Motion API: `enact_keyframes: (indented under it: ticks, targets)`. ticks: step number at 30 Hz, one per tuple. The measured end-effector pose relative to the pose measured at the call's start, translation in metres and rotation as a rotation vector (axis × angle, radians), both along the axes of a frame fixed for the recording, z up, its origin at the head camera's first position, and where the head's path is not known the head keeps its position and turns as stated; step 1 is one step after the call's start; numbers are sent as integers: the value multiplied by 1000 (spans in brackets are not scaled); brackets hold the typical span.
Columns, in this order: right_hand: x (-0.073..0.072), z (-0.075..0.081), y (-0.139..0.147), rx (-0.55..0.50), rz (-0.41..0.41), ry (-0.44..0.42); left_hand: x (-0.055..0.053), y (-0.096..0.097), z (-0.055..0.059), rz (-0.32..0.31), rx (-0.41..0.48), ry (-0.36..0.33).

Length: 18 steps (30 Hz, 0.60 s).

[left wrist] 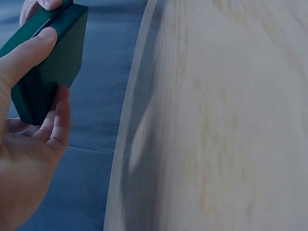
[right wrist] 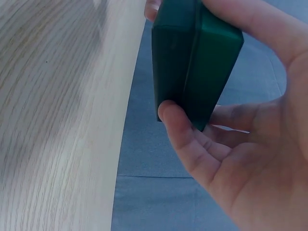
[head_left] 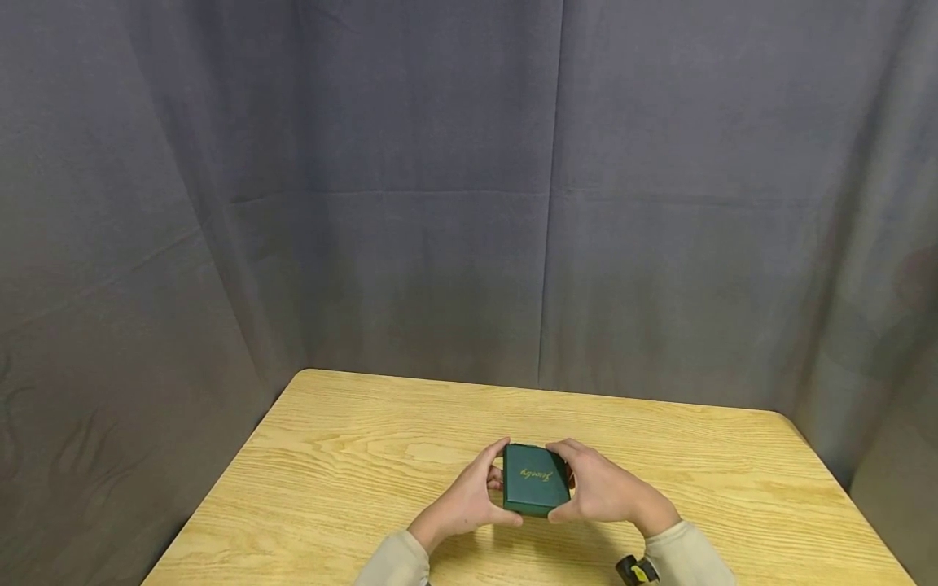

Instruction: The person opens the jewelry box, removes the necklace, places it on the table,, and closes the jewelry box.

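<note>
A small dark green jewelry box [head_left: 537,476], its lid closed and marked with gold script that reads upside down in the head view, is held up between both hands over the table. My left hand [head_left: 472,496] grips its left side, with the thumb at the near edge and fingers curled beneath. On the other side my right hand [head_left: 604,487] holds it likewise, thumb near the front corner. In the left wrist view the box [left wrist: 67,53] shows its underside and the seam along its side. The right wrist view shows fingertips [right wrist: 175,118] under the box's lower corner.
A light wood-grain table [head_left: 352,456] lies below the hands, and the box's shadow falls on it. Grey cloth curtains [head_left: 425,203] hang behind the table and along both sides. A dark strap with a yellow mark [head_left: 639,571] is by the right sleeve.
</note>
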State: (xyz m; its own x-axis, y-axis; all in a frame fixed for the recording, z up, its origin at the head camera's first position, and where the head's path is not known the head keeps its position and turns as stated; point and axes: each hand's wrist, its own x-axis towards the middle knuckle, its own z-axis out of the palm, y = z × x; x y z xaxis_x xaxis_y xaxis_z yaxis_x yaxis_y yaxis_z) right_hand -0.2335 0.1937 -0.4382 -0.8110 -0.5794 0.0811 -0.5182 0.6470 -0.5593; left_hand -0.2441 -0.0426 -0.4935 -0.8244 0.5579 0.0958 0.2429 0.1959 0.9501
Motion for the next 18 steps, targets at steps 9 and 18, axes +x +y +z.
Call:
enact_keyframes:
  ticks: [9,18]
  targets:
    - [-1,-3,1,-15,-7,2,1,0,2,-10,3,-6]
    - [0,-5,2,-49,-4,14,0,0,3,0,-15,12]
